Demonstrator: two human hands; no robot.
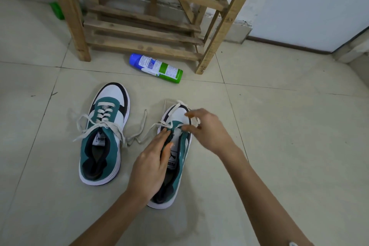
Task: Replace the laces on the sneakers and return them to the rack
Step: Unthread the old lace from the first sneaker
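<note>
Lace swap, second shoe. My left hand [151,164] has the shoe [184,142] by the teal flap next to the tongue. The thumb is on the inside, the fingers lie fairly straight along the outside, and the flap is squeezed between them. My right hand [205,132] is up at the low eyelets, just ahead of my left fingertips. The index finger and thumb look apart and the rest are curled. It's too blurry to tell if the lace [156,125] is actually pinched.

From those eyelets the lace flops out in a loose loop on the floor [279,126], off to the left of my left fingers. The other shoe [103,136] sits further left, well clear of both hands. It's laced partway with the ends untied and sprawled out. The rack [143,32] is way out past my fingertips, with a can [157,68] lying on its side between it and the shoes.

Handling-wise, I reckon the lace is flat, soft and floppy with zero push in it. So grab it right at the stiff tip to feed an eyelet, or close to the hole to pull it through. The shoe looks light and the upper is squishy, so it'll slide on tile if I tug. Pinning it by the flap makes sense. For the rack I'd hook fingers into the heel collar.
</note>
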